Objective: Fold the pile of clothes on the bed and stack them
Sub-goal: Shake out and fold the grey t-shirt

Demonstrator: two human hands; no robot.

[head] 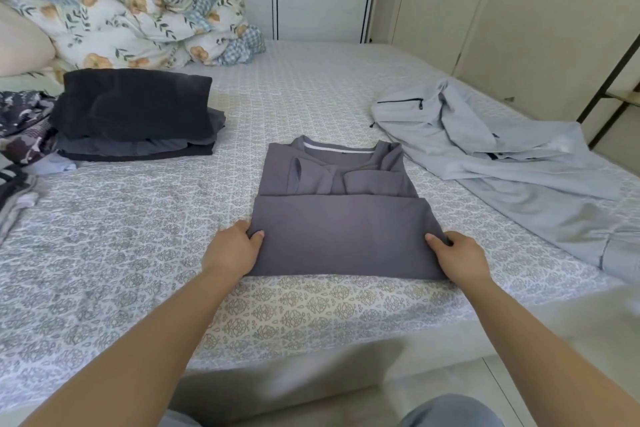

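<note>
Near the bed's [311, 87] near edge, the left hand [232, 250] and right hand [458, 258] each pinch a side of the half-folded grey shirt [341, 236], which should be lifted evenly, kept level, onto the dark folded stack [135, 114] at far left.

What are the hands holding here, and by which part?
Both hold the grey shirt: left hand grips its folded lower part at the left edge, right hand at the right edge.
</note>
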